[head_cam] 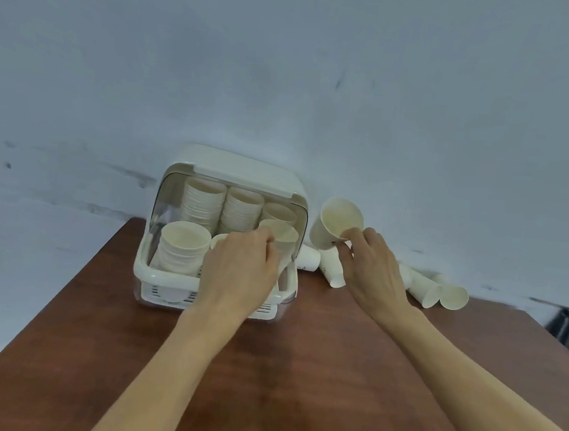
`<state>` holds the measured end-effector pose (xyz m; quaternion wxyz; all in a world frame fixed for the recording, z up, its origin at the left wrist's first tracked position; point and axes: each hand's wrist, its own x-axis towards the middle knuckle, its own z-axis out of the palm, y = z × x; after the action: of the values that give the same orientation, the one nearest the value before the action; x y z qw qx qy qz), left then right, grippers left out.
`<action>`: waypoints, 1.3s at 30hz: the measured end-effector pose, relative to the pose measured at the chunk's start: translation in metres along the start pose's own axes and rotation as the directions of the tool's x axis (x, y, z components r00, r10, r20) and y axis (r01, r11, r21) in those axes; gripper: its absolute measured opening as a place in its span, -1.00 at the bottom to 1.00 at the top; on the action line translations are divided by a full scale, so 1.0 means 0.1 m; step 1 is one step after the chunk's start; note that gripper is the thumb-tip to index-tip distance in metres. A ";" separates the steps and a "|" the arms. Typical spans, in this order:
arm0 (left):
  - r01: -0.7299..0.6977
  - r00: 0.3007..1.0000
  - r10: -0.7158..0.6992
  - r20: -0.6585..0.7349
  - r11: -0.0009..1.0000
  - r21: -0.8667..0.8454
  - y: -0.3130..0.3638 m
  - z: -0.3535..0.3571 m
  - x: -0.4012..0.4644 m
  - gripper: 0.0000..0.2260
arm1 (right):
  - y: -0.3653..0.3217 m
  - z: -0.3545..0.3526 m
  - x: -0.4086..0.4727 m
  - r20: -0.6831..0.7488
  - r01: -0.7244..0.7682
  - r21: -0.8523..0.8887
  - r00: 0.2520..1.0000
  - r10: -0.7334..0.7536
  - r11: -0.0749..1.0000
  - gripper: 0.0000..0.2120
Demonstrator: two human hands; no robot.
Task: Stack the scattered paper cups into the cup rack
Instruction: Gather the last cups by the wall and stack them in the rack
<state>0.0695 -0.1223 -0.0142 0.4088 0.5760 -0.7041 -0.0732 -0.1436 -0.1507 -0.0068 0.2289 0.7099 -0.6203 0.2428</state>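
Two hands work at the far edge of the surface (297,371). The left hand (240,266) grips a cup (279,235) inside the rack (215,278). The right hand (371,267) pinches a cup's rim (341,220) above loose cups (441,292) by the wall (288,78).

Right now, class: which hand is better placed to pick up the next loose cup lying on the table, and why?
The right hand. It hovers right over the fallen paper cups beside the cup rack, though it already pinches a paper cup. The left hand is busy inside the rack, gripping a cup stack.
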 end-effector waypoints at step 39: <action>0.145 0.987 -0.139 -0.074 0.987 0.070 -0.26 -0.19 0.11 -0.82 | -1.10 0.21 -0.04 0.401 0.044 0.218 0.907 -0.131 0.975 -0.65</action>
<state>0.1017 -0.1334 -0.0113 0.4048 0.6418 -0.6489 -0.0557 -0.0338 -0.1466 -0.0280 0.0296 0.7919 -0.5939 0.1391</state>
